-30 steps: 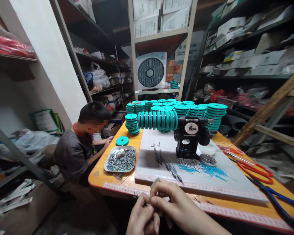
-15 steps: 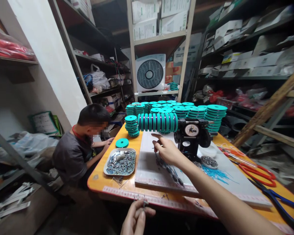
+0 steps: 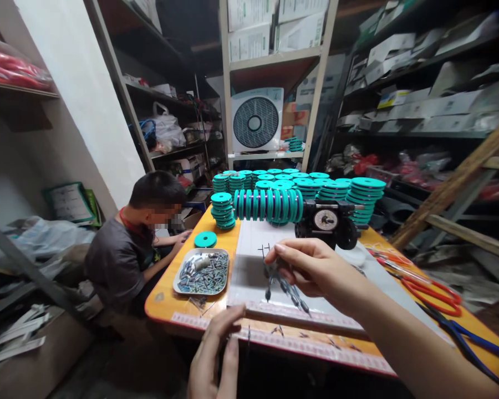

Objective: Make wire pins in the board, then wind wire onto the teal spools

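My left hand (image 3: 218,354) is at the front table edge, its fingers curled toward the thumb. What lies between them is too small to make out. A thin dark piece (image 3: 249,333) shows just right of its fingertips. Over the white board (image 3: 249,288), my right hand (image 3: 310,266) has thumb and index finger pinched together; whatever they grip is hidden. Below these fingers hangs or lies a bunch of small dark swivel-like metal parts (image 3: 293,296); I cannot tell whether the hand touches it. Small dark crosses (image 3: 263,248) mark the board behind the fingertips.
A tray (image 3: 226,280) of small metal pieces stands left, near a single teal disc (image 3: 205,239). Teal discs (image 3: 268,205) sit on the black winding machine (image 3: 328,219), with stacked discs (image 3: 368,194) behind. Red-handled scissors (image 3: 434,296) and pliers (image 3: 453,327) lie right. A person (image 3: 125,249) sits left.
My right hand has come back toward me from below the row of discs, and its fingers have pinched. My left hand has shifted left; its small metal piece is no longer clearly visible.
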`<state>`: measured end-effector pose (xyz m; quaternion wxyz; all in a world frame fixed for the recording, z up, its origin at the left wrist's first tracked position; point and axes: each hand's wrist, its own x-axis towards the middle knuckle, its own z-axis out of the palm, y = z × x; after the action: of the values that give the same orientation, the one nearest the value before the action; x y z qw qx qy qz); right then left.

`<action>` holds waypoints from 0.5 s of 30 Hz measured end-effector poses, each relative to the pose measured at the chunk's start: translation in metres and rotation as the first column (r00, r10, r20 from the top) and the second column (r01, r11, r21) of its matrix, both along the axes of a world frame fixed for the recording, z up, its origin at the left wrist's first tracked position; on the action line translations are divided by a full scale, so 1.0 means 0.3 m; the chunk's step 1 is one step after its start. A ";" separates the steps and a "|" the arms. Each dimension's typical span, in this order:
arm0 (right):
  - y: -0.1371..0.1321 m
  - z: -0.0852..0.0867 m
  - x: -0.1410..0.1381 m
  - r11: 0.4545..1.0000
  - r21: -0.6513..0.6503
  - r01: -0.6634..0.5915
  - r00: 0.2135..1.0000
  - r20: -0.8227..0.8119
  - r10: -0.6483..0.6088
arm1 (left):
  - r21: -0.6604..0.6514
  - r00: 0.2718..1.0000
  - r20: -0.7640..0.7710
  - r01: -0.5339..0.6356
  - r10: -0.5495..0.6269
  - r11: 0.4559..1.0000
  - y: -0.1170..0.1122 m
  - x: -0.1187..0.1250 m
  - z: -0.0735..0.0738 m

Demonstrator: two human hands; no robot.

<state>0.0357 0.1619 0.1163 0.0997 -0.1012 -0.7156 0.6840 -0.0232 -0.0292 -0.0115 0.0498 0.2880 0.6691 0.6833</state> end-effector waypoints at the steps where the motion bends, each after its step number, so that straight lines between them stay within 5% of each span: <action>1: -0.009 0.008 0.009 0.997 -0.068 -0.020 1.000 -0.008 0.019 | 0.010 0.996 0.057 0.064 -0.065 0.998 0.018 -0.002 0.050; 4: -0.032 0.022 0.026 0.979 -0.193 -0.064 0.998 -0.033 0.059 | 0.119 0.923 0.194 0.315 -0.333 0.942 0.076 0.000 0.154; 7: -0.045 0.007 0.038 0.958 -0.277 -0.073 0.997 -0.023 0.069 | 0.250 0.762 0.315 0.508 -0.566 0.824 0.123 0.020 0.172; 12: -0.062 -0.084 0.045 0.895 -0.446 -0.019 0.999 0.035 0.039 | 0.365 0.670 0.445 0.471 -0.594 0.803 0.155 0.075 0.104; 15: -0.079 -0.140 0.029 0.875 -0.480 0.057 0.998 0.048 -0.039 | 0.503 0.497 0.559 0.433 -0.664 0.748 0.148 0.102 0.065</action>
<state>0.0446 0.1381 0.0743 0.0750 -0.1533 -0.5222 0.8356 0.0072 0.0153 0.0080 0.4765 0.2052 0.3560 0.7772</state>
